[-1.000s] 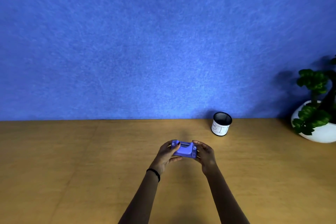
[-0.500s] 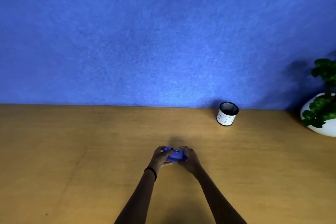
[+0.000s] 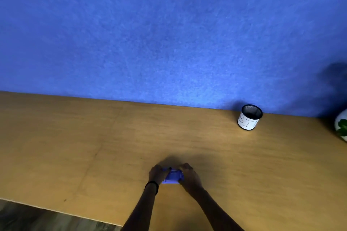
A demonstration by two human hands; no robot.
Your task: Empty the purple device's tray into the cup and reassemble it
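Observation:
A small purple device (image 3: 172,176) sits low over the wooden table (image 3: 93,146), gripped from both sides. My left hand (image 3: 157,174), with a black band on the wrist, holds its left end. My right hand (image 3: 188,174) covers its right end and part of the top. The tray cannot be made out; the hands hide the device's sides. The cup (image 3: 248,117), a black mesh cylinder with a white label reading "BIN", stands upright at the back right against the wall, well away from both hands.
A blue felt wall (image 3: 169,33) rises behind the table. A white plant pot (image 3: 341,125) with green leaves shows at the right edge. The table's near-left edge (image 3: 56,211) gives way to dark floor.
Both hands have come down and toward me with the device, closer to the table. The view has swung left, so the plant is almost out of the picture.

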